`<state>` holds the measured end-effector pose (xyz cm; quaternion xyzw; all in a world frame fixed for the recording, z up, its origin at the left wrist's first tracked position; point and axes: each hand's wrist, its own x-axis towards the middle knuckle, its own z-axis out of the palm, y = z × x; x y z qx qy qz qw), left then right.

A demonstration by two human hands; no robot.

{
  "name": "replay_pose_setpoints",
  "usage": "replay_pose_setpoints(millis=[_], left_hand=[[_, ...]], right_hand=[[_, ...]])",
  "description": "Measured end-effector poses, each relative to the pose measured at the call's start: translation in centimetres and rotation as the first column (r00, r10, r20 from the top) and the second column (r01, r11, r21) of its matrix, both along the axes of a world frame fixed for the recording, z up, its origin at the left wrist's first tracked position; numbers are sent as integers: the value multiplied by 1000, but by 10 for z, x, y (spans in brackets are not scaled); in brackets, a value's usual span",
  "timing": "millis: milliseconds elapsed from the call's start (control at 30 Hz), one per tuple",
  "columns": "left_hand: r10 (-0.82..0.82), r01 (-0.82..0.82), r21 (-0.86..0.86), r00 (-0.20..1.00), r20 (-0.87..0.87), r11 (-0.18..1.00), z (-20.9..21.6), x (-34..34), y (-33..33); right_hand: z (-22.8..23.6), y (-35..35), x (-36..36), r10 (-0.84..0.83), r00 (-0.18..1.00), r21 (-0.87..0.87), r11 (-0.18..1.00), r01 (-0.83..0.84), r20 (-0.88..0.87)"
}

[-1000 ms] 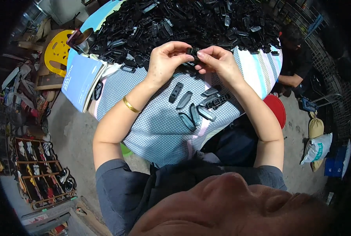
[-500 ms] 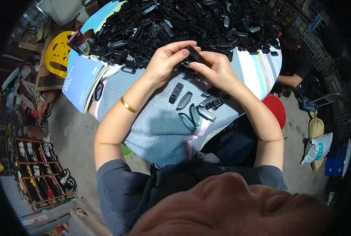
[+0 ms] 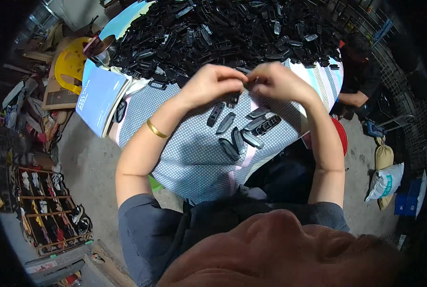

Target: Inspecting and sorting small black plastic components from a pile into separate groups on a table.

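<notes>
My left hand (image 3: pixel 213 86), with a gold bangle on its wrist, pinches a small black plastic part (image 3: pixel 232 99) whose lower end shows beneath the fingers. My right hand (image 3: pixel 281 83) is curled with thumb and fingertips together, close to the left fingertips. Whatever lies between its fingers is hidden. Below the hands, several elongated dark plastic shells (image 3: pixel 226 123) lie loose on the patterned cloth (image 3: pixel 189 148). Among them is a black slotted piece (image 3: pixel 268 125). A large heap of similar black parts (image 3: pixel 223 36) fills the far side of the table.
A blue-covered book (image 3: pixel 101 98) lies at the table's left edge, near a round metal container (image 3: pixel 106 48). Beyond it stands a yellow plastic chair (image 3: pixel 72 64). A red stool (image 3: pixel 340 136) is at the right, where another person's arm (image 3: pixel 354 97) shows.
Both hands have come slightly nearer to me, and the right has swung outward. The dark piece held up between them earlier no longer shows there. More loose parts beneath are uncovered.
</notes>
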<state>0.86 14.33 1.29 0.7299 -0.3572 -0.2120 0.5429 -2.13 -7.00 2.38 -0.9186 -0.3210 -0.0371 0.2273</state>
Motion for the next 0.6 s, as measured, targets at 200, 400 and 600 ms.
replay_pose_setpoints(millis=[200, 400, 600], left_hand=[[-140, 71, 181, 904, 403, 981, -16, -14, -11], [62, -279, 129, 585, 809, 952, -26, -2, -4], [-26, -265, 241, 621, 783, 934, -28, 2, -3]], right_hand=[[-6, 8, 48, -310, 773, 184, 951, 249, 554], [-3, 5, 100, -388, 670, 46, 883, 468, 633], [3, 6, 110, -348, 716, -180, 817, 548, 605]])
